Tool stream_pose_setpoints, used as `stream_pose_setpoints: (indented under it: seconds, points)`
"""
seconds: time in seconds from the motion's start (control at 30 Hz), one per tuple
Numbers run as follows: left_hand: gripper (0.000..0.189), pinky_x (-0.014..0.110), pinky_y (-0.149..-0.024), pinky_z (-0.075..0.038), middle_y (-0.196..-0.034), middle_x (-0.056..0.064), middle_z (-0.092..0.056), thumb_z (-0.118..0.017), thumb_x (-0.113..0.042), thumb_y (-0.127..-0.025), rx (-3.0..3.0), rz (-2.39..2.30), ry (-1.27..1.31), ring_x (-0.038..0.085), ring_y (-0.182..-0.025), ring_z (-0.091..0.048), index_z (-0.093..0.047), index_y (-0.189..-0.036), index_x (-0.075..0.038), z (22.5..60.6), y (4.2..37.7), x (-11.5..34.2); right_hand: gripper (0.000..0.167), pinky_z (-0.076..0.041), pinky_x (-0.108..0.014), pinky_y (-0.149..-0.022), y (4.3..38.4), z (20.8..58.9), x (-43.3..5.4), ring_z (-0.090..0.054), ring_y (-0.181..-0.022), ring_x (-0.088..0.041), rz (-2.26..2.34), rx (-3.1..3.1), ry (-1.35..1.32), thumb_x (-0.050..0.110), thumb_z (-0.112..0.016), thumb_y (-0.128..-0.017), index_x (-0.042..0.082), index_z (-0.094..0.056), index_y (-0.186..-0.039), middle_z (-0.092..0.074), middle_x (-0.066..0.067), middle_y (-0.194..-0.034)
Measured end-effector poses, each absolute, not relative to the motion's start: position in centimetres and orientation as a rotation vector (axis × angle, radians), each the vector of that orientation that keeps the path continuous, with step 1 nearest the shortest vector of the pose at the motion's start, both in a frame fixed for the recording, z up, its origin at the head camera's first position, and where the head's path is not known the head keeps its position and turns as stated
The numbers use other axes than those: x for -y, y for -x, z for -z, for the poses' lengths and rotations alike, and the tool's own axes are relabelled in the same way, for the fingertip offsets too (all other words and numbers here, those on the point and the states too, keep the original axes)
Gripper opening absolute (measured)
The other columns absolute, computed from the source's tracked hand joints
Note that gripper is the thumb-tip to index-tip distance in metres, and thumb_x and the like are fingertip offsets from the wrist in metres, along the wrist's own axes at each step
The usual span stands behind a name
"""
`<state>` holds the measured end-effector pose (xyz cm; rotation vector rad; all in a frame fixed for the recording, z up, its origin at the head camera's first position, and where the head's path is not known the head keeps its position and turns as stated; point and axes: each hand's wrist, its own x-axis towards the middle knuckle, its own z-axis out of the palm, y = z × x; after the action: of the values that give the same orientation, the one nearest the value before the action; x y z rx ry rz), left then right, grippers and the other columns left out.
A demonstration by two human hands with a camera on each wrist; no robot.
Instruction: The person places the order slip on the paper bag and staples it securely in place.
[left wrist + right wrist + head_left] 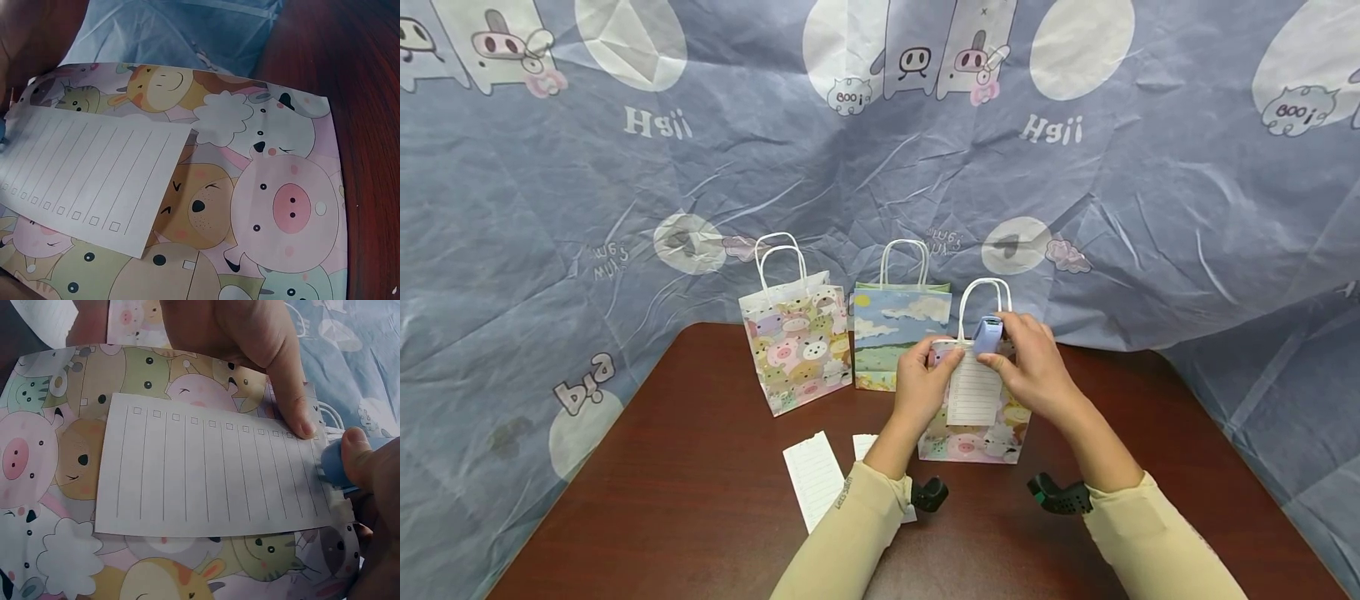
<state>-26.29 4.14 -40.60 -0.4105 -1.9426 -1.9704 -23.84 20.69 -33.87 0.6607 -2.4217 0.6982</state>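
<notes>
A lined checklist sheet (973, 396) lies flat against the front of the right-hand paper gift bag (967, 448), which has cartoon animals and white handles. My left hand (919, 385) pinches the sheet and the bag's top edge, its thumb (304, 425) pressing the paper by the checkboxes. In my right hand (1036, 367) is a small light-blue stapler (988, 334), gripped over the top edge of the sheet and bag. The right wrist view shows the stapler's nose (336, 464) on the sheet's edge; whether its jaws are pressed together I cannot tell.
Another animal-print bag (805, 350) stands upright at the left, beside a landscape-print bag (898, 329) partly behind my left hand. On the brown table (662, 492) lie a loose lined sheet (815, 477) and a second sheet (863, 444), mostly hidden by my left forearm.
</notes>
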Motion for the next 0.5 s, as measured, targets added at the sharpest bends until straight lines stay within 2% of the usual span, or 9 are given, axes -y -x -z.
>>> stream_pose_setpoints:
  seconds: [0.33,0.5]
  points:
    - [0.018,0.019,-0.046,-0.027,-0.061,-0.007,-0.034,-0.075,-0.022,-0.09,1.949,1.943,0.393,0.004,-0.05,-0.03,-0.075,-0.104,-0.011,40.72,26.24,-4.18,0.051,-0.034,-0.056,-0.098,24.01,34.16,-20.47,-0.054,-0.092,-0.034,-0.689,2.405,-0.639,0.008,-0.081,-0.079,-0.007,-0.056,-0.121,-0.063,-0.021,-0.097]
    - [0.019,0.019,-0.046,-0.027,-0.06,-0.007,-0.035,-0.074,-0.022,-0.09,1.953,1.937,0.41,0.004,-0.049,-0.03,-0.074,-0.106,-0.011,40.69,26.18,-4.17,0.049,-0.034,-0.052,-0.094,24.2,34.39,-20.37,-0.054,-0.089,-0.034,-0.683,2.377,-0.623,0.006,-0.081,-0.076,-0.006,-0.057,-0.116,-0.063,-0.02,-0.093]
